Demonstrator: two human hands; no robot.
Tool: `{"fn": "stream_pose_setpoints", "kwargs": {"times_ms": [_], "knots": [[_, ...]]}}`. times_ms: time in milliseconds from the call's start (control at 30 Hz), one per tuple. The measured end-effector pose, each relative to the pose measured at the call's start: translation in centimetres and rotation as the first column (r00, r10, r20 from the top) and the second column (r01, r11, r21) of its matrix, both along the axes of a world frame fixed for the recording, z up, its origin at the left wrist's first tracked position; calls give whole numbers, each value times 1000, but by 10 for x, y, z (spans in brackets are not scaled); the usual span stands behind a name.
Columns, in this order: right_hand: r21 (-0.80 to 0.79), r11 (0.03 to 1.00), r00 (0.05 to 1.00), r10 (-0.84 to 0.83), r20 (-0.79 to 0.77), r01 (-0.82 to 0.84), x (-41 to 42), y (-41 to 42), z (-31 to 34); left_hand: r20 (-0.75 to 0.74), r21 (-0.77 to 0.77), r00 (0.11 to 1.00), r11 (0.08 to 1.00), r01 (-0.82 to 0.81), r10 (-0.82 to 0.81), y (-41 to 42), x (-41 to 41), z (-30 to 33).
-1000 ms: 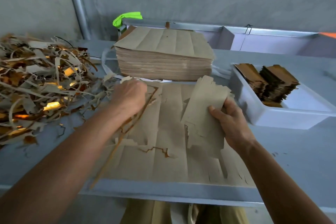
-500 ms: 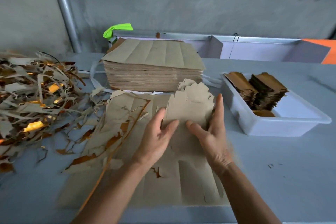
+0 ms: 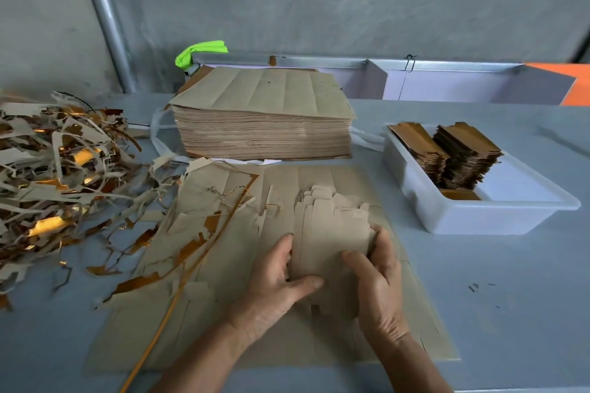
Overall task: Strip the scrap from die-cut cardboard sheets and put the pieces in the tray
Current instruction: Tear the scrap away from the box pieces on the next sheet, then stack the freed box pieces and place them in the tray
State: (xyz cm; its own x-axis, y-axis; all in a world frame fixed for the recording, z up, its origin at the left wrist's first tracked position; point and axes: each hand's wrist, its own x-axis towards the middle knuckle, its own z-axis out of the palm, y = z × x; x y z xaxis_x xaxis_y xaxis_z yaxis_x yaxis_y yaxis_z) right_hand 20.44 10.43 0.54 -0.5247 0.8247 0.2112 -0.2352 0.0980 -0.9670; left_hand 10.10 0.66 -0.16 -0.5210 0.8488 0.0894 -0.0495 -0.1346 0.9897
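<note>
Left hand (image 3: 277, 284) and right hand (image 3: 378, 284) gripping a small bundle of stripped pieces (image 3: 332, 233) from either side, thumbs curled over — low above the die-cut sheet (image 3: 223, 322) on the bench (image 3: 495, 313). Tray (image 3: 479, 217) to the right, part-filled; scrap (image 3: 60, 182) heaped left; uncut stack (image 3: 265, 124) behind.

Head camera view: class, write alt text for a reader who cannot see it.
Both hands, left hand and right hand, hold a bundle of cardboard pieces over a stripped sheet; scrap pile left, tray right, sheet stack behind.
</note>
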Motion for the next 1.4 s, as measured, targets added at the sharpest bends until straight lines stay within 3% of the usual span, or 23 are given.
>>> {"fn": "stream_pose_setpoints", "kwargs": {"times_ms": [100,167,233,267,333,400,467,533,600,633,700,767,800,867,967,1067,1133,1200,1333,1400], "knots": [[26,999,999,-28,16,28,-3,-1,1,-45,-32,998,999,-33,32,4,3,6],[-2,1000,999,-10,40,10,-3,0,5,-186,-44,976,991,-126,116,8,3,12],[-111,994,1000,6,23,-4,0,7,12,-400,-5,892,973,-232,211,10,3,19],[-210,978,1000,2,3,-1,4,11,18,-560,44,782,953,-300,272,10,1,21],[-410,910,998,49,-42,-62,14,22,31,-848,228,382,904,-363,367,11,-3,25],[-526,834,985,160,-63,-169,24,34,43,-921,375,-1,886,-273,390,13,-5,22],[-542,810,965,261,-10,-225,28,40,49,-915,391,-194,894,-219,353,15,-4,15],[-518,839,959,260,113,-167,26,43,46,-927,342,-238,911,-232,288,17,-3,10],[-506,859,963,195,185,-77,23,44,37,-946,303,-190,923,-238,262,18,-3,5],[-492,869,969,161,189,-49,22,46,30,-960,276,-111,927,-254,256,18,-5,2],[-406,913,981,105,164,-29,24,48,25,-939,199,202,917,-346,280,14,-8,2],[-306,951,988,94,126,-51,25,49,21,-691,47,620,879,-474,371,9,-14,12],[-259,963,989,100,111,-68,24,49,21,-484,-34,771,871,-489,414,10,-18,19],[-177,978,988,131,87,-114,22,49,21,-116,-151,910,899,-411,397,18,-27,31],[-53,979,974,202,103,-197,19,49,20,190,-200,923,933,-298,335,32,-30,34],[87,981,964,152,219,-174,20,50,13,268,-202,897,931,-305,352,36,-22,25],[173,974,952,91,292,-146,19,49,6,231,-167,902,928,-334,366,37,-19,18],[206,974,949,27,315,-96,17,48,0,105,-146,908,909,-390,406,39,-14,13],[103,995,974,-35,226,11,8,33,3,-44,-88,869,865,-494,492,46,-5,11],[81,988,963,-147,228,132,-1,26,7,-130,-31,858,863,-504,496,46,-3,9]]}}
